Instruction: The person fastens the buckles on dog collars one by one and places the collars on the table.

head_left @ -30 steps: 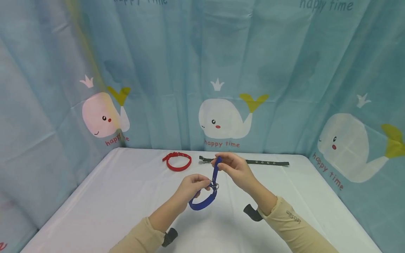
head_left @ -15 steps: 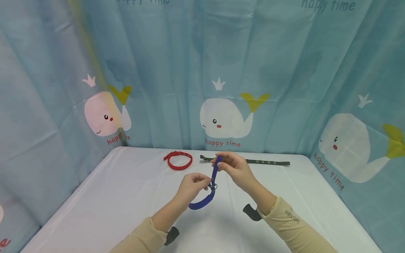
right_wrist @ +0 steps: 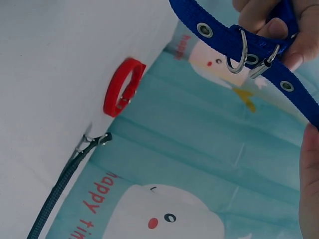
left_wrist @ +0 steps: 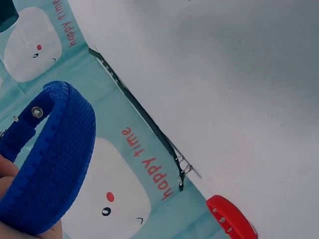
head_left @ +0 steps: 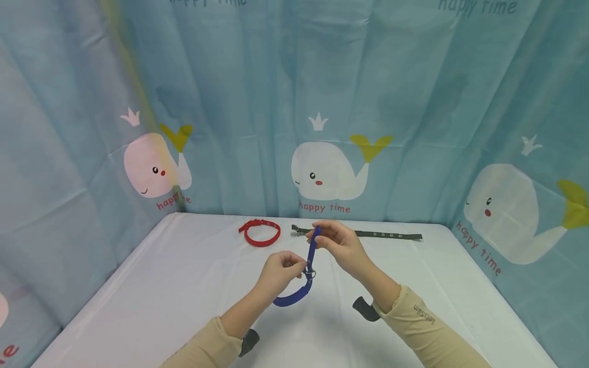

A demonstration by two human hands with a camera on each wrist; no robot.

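buckle prong hard to make out in the head view; the right wrist view shows the metal ring [right_wrist: 238, 52] and prong at the strap's eyelets. left wrist view shows only a sliver of the left hand. blue collar [head_left: 294, 295] held above the white table [head_left: 138, 286], looped. left hand [head_left: 278, 272] pinches it at the buckle, right hand [head_left: 340, 246] pinches the free end, raised. red collar [head_left: 260, 233] buckled in a ring and dark green collar [head_left: 382, 235] laid flat lie at the far edge, near the whale curtain [head_left: 322, 174], well apart from the hands.
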